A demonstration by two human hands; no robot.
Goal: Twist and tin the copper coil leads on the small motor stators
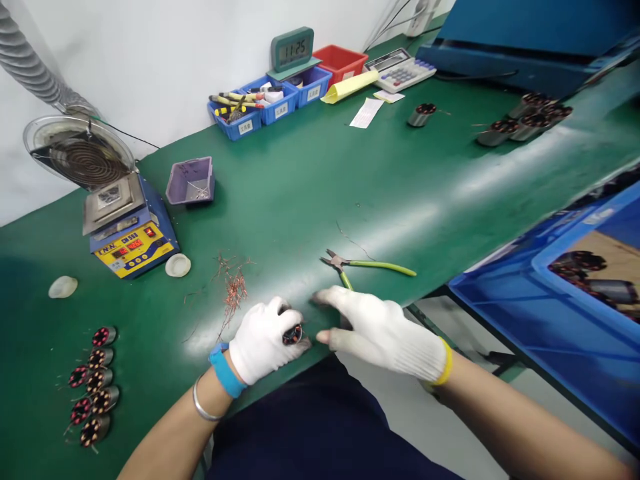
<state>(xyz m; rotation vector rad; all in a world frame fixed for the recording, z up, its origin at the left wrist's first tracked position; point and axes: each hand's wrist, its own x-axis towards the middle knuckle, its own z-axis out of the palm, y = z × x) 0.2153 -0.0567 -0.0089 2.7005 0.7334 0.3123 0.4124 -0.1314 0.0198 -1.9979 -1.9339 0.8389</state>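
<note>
Metal stator in left hand

The single view is worn on the person's head, above the near edge of the green tabletop, facing forward and steeply down. It sits close enough that the person's dark-clothed lap fills the bottom middle, with the gloved left hand and right hand just above it. Across the tabletop it reaches the back edge and the white wall beyond. Both long edges climb toward the right, so the tabletop runs aslant. Its left end is cut off by the frame; past the near edge, at right, the view looks down into a blue bin.
</note>
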